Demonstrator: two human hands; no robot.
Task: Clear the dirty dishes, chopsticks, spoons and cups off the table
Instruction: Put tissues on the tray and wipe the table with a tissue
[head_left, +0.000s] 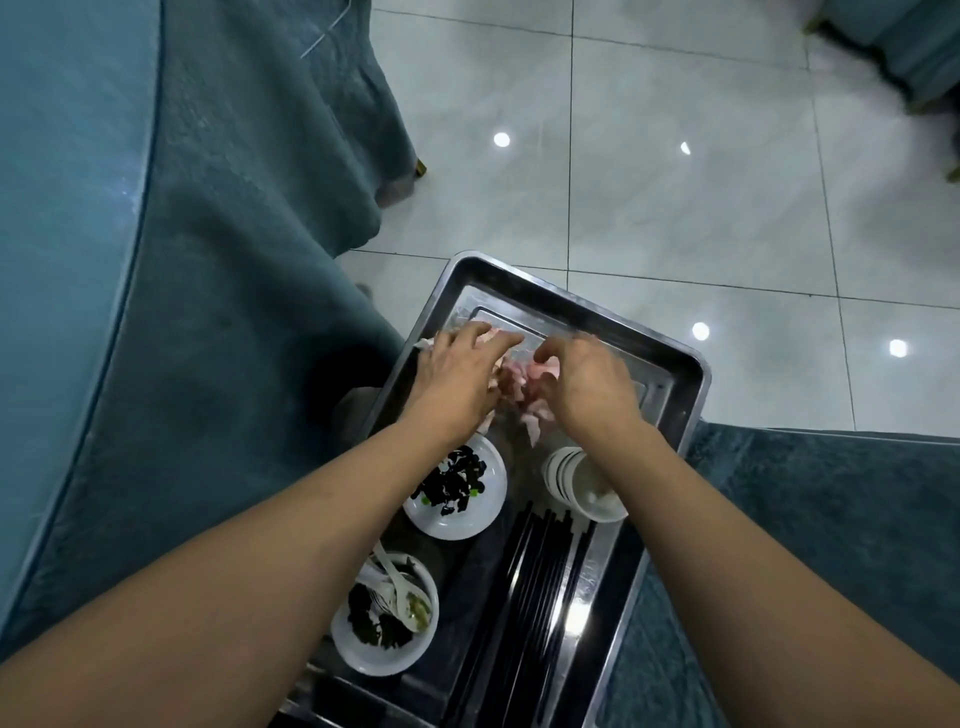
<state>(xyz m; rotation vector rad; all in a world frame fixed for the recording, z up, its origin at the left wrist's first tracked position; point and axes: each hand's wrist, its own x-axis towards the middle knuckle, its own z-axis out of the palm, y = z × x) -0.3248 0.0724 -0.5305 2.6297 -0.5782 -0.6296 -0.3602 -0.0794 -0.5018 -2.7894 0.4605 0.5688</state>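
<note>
A teal-covered table (104, 260) fills the nine o'clock side, its cloth hanging in folds, and another teal-covered surface (831, 519) lies at four o'clock. Pale glossy floor tiles (675, 182) spread across twelve to two o'clock.

Between the two cloth surfaces sits a metal tray (691, 374), running from centre down to six o'clock. In it, near the left edge, a white plate (467, 519) carries dark leftover pieces. Below that, toward seven o'clock, a white bowl (374, 654) holds more dark scraps and several white spoons (395, 582). A row of black chopsticks (535, 597) lies lengthwise along the tray's middle, just beside the plate. A stack of small white cups (576, 483) rests at the tray's right side, partly hidden by the right forearm.

At the tray's far end both hands meet over a crumpled pinkish-white wad (napkins, by the look) (524, 384). The left hand (457, 374) lies flat on it with fingers spread. The right hand (592, 384) has its fingers curled down into the wad; whether it actually grips it I cannot tell.
</note>
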